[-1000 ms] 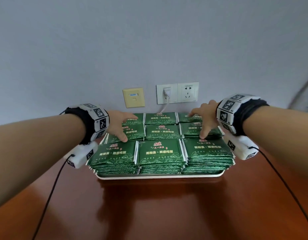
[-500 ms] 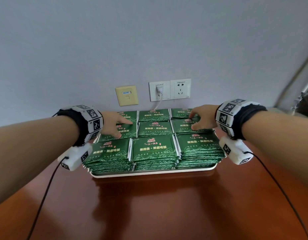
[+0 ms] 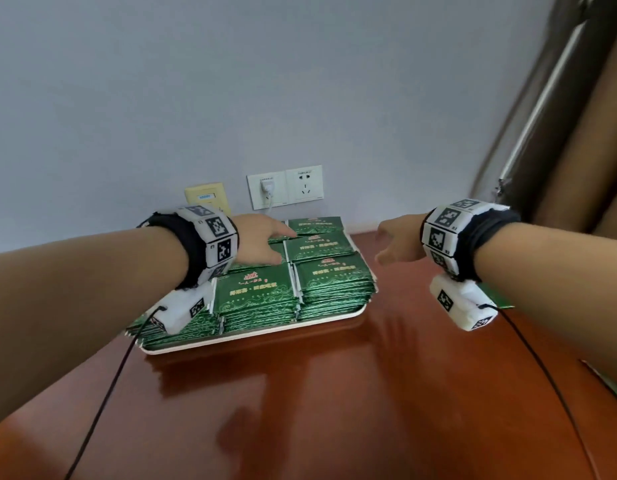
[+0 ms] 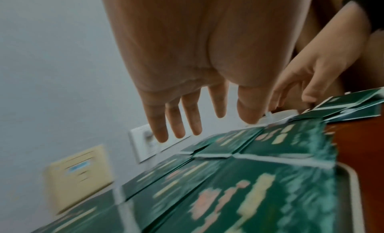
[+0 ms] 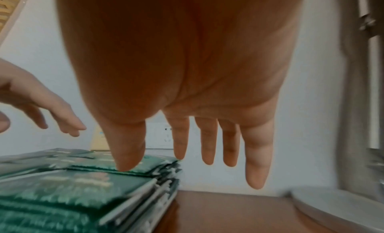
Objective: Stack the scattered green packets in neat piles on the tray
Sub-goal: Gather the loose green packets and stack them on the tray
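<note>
Green packets lie in neat piles, side by side in rows, on a white tray against the wall. My left hand hovers over the middle piles with straight fingers and holds nothing. My right hand hangs in the air to the right of the tray, off the piles, fingers straight and spread, empty. The right edge of the piles shows in the right wrist view. More green packets lie on the table beyond the tray in the left wrist view.
The brown wooden table stretches in front of and to the right of the tray. Wall sockets with a plugged cable sit behind the tray. A second white tray lies at the right. A curtain hangs at the far right.
My right hand has lifted off the right-hand piles and moved right, off the tray. The left hand has shifted from the left piles towards the middle. The view has swung right.
</note>
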Demonstrator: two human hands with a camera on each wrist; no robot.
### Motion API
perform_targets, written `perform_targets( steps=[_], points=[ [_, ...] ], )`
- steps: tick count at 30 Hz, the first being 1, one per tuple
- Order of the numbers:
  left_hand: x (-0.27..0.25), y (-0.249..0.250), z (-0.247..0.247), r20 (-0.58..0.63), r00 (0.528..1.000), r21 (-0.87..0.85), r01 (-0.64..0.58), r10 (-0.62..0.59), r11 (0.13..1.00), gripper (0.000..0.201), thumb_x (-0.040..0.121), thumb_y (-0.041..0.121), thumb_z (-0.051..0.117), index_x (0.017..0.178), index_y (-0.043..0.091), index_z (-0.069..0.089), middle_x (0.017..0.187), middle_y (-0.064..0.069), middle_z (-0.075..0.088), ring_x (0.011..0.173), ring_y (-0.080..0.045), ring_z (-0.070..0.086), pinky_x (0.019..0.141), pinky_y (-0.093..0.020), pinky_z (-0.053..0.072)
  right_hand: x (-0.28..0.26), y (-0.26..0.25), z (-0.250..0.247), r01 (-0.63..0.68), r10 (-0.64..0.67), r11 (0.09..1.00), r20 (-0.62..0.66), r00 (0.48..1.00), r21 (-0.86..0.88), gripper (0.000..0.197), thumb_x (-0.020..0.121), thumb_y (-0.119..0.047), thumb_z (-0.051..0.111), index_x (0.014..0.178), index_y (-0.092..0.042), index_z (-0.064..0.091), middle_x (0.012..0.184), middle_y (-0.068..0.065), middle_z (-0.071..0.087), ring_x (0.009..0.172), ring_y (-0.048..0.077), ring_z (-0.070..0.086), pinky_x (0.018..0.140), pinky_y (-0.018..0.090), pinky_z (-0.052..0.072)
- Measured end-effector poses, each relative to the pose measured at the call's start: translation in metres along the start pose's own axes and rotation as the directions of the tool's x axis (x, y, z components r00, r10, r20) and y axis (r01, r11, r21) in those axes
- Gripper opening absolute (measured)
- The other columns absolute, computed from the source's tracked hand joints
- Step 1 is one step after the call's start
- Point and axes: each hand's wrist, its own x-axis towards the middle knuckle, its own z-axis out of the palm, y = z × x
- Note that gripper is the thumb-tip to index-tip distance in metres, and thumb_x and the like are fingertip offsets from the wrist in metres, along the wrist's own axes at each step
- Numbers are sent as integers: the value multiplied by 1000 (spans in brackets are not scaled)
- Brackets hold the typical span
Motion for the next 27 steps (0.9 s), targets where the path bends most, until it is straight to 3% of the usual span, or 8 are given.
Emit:
perform_targets(
  steps=[3,8,14,20,24,27],
  points=[
    [8,63,-3,-15,992,41,-121,122,992,58,94,35,54,148,32,32,151,1,38,134,-18,40,104,-28,34,-31,39,21,-86,87,996,29,996,-36,60,91,-46,55,140,-14,43,141,7,48,128,25,45,106,34,37],
    [28,166,13,24,948,51,-317,316,947,58,93,33,55,148,26,34,150,-2,37,134,-20,38,105,-27,32,-90,106,57,-238,247,968,117,962,-81,56,90,-46,55,135,-12,49,132,7,55,121,25,52,99,32,43],
    [57,260,48,148,906,92,-413,398,906,67,92,39,55,151,20,28,153,-3,33,137,-23,37,110,-34,33,-131,165,95,-357,363,932,141,921,-61,54,94,-39,51,140,-11,42,137,8,51,124,26,50,101,32,42],
    [82,303,60,121,893,106,-446,433,889,69,92,33,56,150,13,26,155,-8,26,138,-27,34,109,-35,34,-122,190,107,-356,356,934,90,930,-24,56,90,-38,55,139,-13,43,138,10,49,124,29,49,101,37,43],
    [100,306,60,136,900,107,-430,415,897,68,89,35,56,148,12,30,153,-6,29,130,-28,43,103,-40,42,-98,193,99,-338,338,941,12,941,-32,58,85,-42,58,137,-19,44,136,9,49,123,31,47,102,41,41],
    [109,301,66,168,894,123,-437,415,891,68,92,38,53,150,12,27,155,-4,29,134,-27,40,106,-37,39,-76,190,95,-336,337,941,24,941,-33,59,83,-44,55,135,-19,45,132,7,54,120,31,50,100,41,43]
  ],
)
